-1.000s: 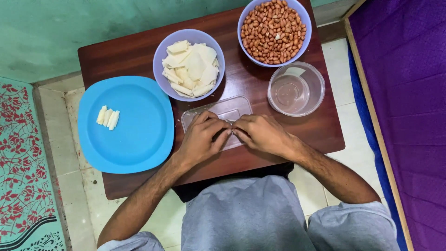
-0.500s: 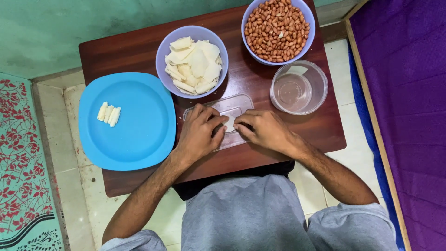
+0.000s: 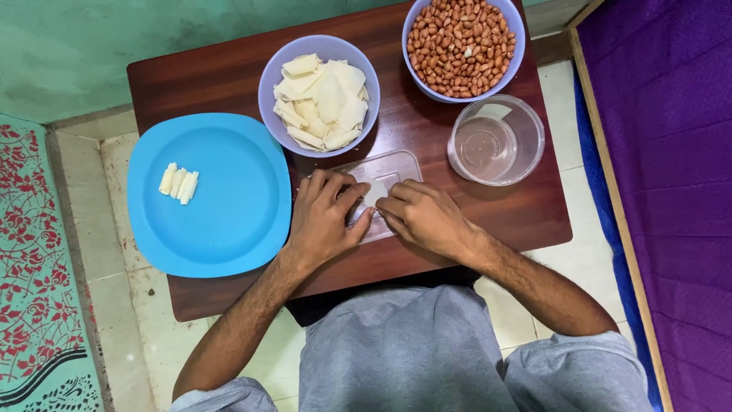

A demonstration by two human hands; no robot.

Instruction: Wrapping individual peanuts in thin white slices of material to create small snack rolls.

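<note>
Now the two hands sit closer to the far side of the clear flat lid (image 3: 396, 164) than a moment ago; the left hand (image 3: 324, 217) has its fingers curled narrow over the lid's left part, and the right hand (image 3: 423, 217) pinches from the other side; between their fingertips a small pale sheet (image 3: 375, 192) shows, which a second ago lay hidden under the knuckles; so the sheet seems to be getting pressed or rolled on the lid, near the table's (image 3: 206, 76) front edge.

Along the back edge stand a lilac bowl of pale sheets (image 3: 320, 93) and, at the right back corner, a lilac bowl of peanuts (image 3: 463, 47); just before it, by the right edge, a clear round tub (image 3: 496, 141); over the left edge hangs a blue plate (image 3: 221, 206) bearing three small pale rolls (image 3: 178, 183); no labels or packages show anywhere.
</note>
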